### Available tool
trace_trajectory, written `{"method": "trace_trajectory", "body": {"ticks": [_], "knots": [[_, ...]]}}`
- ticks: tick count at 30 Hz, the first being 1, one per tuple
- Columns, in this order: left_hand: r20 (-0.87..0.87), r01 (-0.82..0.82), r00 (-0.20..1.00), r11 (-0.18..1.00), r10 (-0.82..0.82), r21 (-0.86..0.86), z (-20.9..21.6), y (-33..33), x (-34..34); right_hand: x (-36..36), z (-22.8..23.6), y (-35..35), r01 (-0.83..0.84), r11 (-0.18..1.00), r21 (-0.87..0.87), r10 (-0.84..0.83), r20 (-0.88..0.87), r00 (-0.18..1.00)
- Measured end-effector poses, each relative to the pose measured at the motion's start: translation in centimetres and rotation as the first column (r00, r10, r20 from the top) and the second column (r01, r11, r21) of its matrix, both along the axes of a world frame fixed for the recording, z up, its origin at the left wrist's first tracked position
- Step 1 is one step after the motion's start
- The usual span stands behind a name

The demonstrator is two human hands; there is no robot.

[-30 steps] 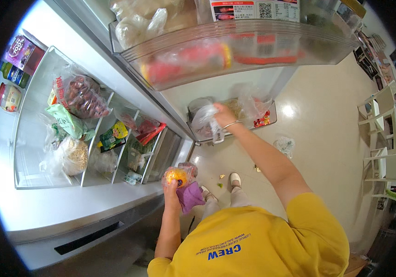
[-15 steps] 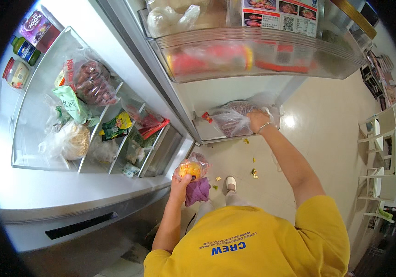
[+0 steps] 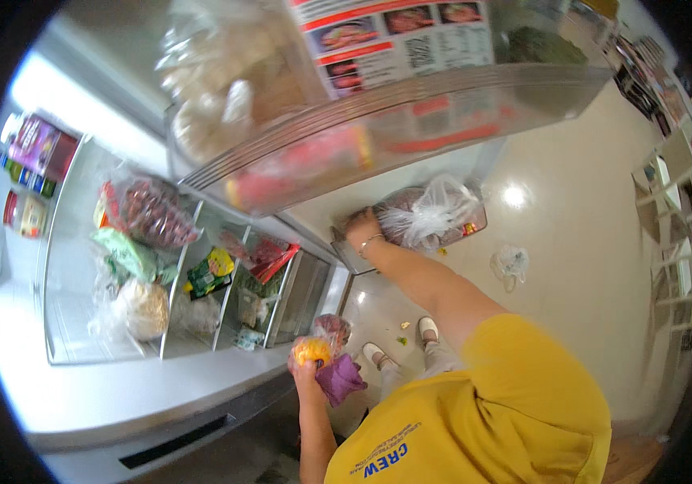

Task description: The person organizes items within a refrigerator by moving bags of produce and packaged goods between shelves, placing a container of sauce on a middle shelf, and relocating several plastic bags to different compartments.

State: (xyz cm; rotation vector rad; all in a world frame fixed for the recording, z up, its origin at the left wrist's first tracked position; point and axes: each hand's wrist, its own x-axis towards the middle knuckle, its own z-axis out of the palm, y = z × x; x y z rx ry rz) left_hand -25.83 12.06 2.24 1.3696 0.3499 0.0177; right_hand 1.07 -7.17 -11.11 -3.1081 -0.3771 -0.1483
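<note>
My left hand [image 3: 306,368] is closed around a clear plastic bag with yellow-orange contents [image 3: 312,350]. Beside it hang a clear bag with reddish contents [image 3: 332,328] and a purple cloth [image 3: 340,379]; how these are held is hidden. My right hand [image 3: 360,229] reaches down to the left end of the low fridge door bin [image 3: 349,256]. It touches or lies close to a large bag of dark reddish-brown contents [image 3: 401,203], whose whitish clear plastic [image 3: 435,214] bunches up on the right. My right fingertips are hidden there.
Above my right arm juts an upper door bin [image 3: 394,113] with packages. At left stands the open fridge drawer [image 3: 72,323], divided and full of bagged food. A crumpled clear bag [image 3: 510,264] lies on the floor, with scraps [image 3: 402,341] near my shoes. White chairs [image 3: 677,202] stand right.
My right hand has moved from the right end of the low bin to its left end. A crumpled clear bag now shows on the floor. The view has shifted; my left hand keeps its hold.
</note>
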Motion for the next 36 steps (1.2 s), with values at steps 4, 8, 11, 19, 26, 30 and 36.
{"method": "trace_trajectory", "body": {"ticks": [4,8,11,19,26,30,36], "knots": [[-0.011,-0.002,1.0,0.993,0.0,-0.114,-0.3,0.2,-0.5,-0.3,2.5,-0.2,-0.221,0.973,-0.069,0.201,-0.229,0.953],[-0.052,0.025,0.998,0.994,-0.031,-0.103,0.8,-0.7,0.3,-3.6,5.8,-2.6,-0.267,0.935,0.234,0.273,0.006,0.962],[-0.021,0.037,0.999,0.986,-0.041,-0.165,0.4,-0.7,0.8,-9.0,12.9,-8.2,-0.141,0.81,0.57,0.173,-0.002,0.985],[-0.053,0.143,0.985,0.955,-0.162,-0.261,-3.9,-1.3,3.0,-14.4,11.6,-25.1,0.335,0.851,0.404,-0.382,0.041,0.923],[0.015,0.185,0.982,0.946,-0.188,-0.266,1.3,-5.0,3.5,-14.6,11.3,-23.7,0.166,0.899,0.404,-0.226,0.103,0.969],[-0.01,0.146,0.987,0.935,-0.158,-0.324,0.6,-4.5,2.8,-13.4,15.1,-16.4,-0.341,0.928,0.152,0.278,0.328,0.903],[0.051,0.104,0.994,0.933,-0.092,-0.345,0.6,-4.0,1.6,-7.4,13.9,-16.6,-0.231,0.961,-0.149,0.179,-0.3,0.937]]}}
